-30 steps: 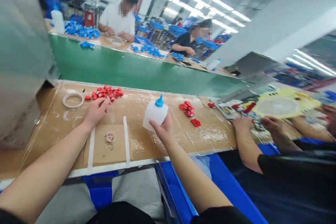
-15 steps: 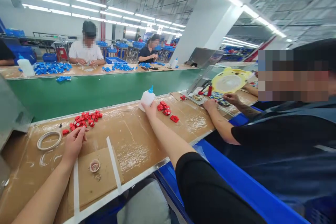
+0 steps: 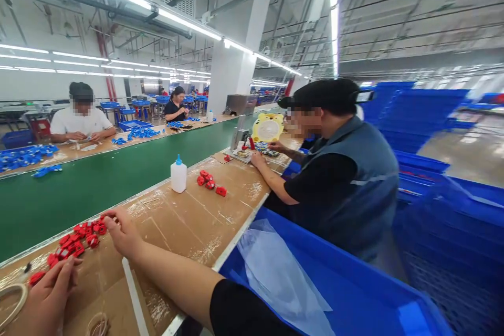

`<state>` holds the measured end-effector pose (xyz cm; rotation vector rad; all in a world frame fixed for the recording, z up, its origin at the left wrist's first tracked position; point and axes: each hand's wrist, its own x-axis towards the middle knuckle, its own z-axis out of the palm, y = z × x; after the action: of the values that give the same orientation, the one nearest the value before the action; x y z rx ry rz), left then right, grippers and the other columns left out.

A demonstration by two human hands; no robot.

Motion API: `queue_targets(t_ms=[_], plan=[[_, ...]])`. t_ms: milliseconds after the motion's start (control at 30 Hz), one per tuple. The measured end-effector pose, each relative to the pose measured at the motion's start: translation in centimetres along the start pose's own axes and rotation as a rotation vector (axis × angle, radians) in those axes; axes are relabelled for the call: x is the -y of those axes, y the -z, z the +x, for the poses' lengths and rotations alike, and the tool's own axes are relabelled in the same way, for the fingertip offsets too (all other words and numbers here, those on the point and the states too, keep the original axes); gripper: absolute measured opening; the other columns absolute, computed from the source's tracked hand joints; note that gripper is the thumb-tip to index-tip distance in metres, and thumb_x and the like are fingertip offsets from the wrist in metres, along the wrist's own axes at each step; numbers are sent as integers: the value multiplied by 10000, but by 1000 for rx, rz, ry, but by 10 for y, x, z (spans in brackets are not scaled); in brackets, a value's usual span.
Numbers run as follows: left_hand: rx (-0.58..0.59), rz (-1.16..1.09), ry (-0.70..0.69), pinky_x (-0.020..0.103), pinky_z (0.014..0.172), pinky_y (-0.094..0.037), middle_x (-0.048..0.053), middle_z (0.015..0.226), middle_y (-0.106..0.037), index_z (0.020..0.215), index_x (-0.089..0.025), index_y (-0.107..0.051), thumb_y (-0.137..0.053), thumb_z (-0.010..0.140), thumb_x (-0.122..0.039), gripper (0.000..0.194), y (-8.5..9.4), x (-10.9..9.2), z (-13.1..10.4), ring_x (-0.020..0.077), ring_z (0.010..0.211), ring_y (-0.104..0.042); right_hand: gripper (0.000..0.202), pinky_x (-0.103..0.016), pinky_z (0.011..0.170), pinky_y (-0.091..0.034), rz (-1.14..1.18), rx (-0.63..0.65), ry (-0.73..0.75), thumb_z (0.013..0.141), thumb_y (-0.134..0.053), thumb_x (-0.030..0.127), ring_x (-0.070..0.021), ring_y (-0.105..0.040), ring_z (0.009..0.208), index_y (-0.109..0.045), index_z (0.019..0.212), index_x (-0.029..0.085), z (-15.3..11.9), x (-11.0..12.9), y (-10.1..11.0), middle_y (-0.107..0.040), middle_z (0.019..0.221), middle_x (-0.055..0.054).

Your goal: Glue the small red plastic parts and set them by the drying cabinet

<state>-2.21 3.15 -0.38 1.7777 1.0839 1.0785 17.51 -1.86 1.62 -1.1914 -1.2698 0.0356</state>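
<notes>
A pile of small red plastic parts (image 3: 73, 244) lies on the brown-covered bench at the left. Over the pile's right end is my right hand (image 3: 125, 236), its thumb and fingers bent and apart, with nothing visible in them. My left hand (image 3: 47, 296) rests low at the near side of the pile, fingers loosely bent; I see nothing held, though its palm is hidden. A white squeeze bottle (image 3: 178, 176) with a blue tip stands upright further along the bench. Beside it sits a smaller group of red parts (image 3: 208, 180).
A tape roll (image 3: 19, 302) lies left of my left hand, and a small round cup (image 3: 97, 325) sits on cardboard. A green conveyor belt (image 3: 137, 168) runs behind the bench. At right, a co-worker (image 3: 334, 178) works near a yellow fan (image 3: 268, 128). A blue bin (image 3: 315, 268) holds clear plastic.
My right hand has let go of the white bottle, left it standing, and moved left to the red pile. The view has turned right. My left hand stays by the pile.
</notes>
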Motion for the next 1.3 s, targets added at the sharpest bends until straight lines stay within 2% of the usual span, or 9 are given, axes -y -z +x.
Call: queue_targets(t_ms=[167,333,433,533,633,733,867,1067,1300], plan=[[88,157,-531,244,486,-351,12,563,-541,727,-176,-629,-393,1010,-562,533,13,-34,-29,145,497,-487,301,-359,848,-500,33,142,-88,1058,-497,457,-271,-626,936,-633,1067,188,-12,5,-3,-663,1018,-75],[88,456,-642,257,599,-398,21,633,-613,706,-209,-648,-471,969,-592,497,16,-54,-56,124,603,-573,484,-413,848,-451,234,321,-123,984,-548,630,-316,-595,897,-654,1033,161,-28,-18,-4,-659,966,-113],[211,763,-1078,293,585,-366,12,710,-632,832,-243,-655,-565,958,-530,325,46,-64,-82,124,660,-586,482,-377,766,-464,157,437,-116,962,-591,642,-288,-613,828,-680,1053,177,-33,-38,-7,-670,951,-87],[118,916,-1233,311,543,-329,-7,656,-565,836,-251,-623,-597,926,-575,337,99,-59,-130,124,597,-524,552,-363,687,-474,94,455,-169,926,-581,705,-274,-622,746,-688,1058,180,-40,-49,-4,-672,897,-74],[-88,1018,-989,319,568,-358,-18,602,-510,749,-241,-583,-656,866,-562,349,180,-27,-179,137,571,-490,593,-358,651,-472,59,438,-222,892,-574,746,-268,-625,706,-691,1047,186,-43,-48,-2,-675,871,-64],[-521,1083,-325,356,791,-471,43,783,-599,761,-215,-567,-606,894,-526,340,266,13,-213,197,804,-590,602,-364,639,-457,25,439,-255,864,-571,761,-268,-618,677,-700,1027,196,-40,-42,-4,-666,812,-47],[-740,1088,-22,442,920,-483,114,1042,-578,1032,-170,-542,-535,941,-510,351,333,49,-232,269,1024,-572,619,-386,663,-461,18,461,-294,808,-599,769,-285,-625,685,-713,995,190,-37,-36,-6,-665,791,-54],[-492,1123,84,413,1017,-479,116,1196,-549,1186,-171,-542,-693,830,-571,557,333,73,-224,270,1130,-555,602,-374,662,-458,35,463,-272,843,-586,754,-270,-619,680,-701,1002,185,-41,-40,-5,-662,798,-55],[-309,1249,108,468,1009,-440,135,1167,-543,1139,-197,-649,-636,876,-513,411,311,52,-218,306,1078,-521,578,-350,612,-444,25,498,-221,856,-594,721,-257,-596,640,-707,987,169,-40,-41,-6,-654,775,-66]])
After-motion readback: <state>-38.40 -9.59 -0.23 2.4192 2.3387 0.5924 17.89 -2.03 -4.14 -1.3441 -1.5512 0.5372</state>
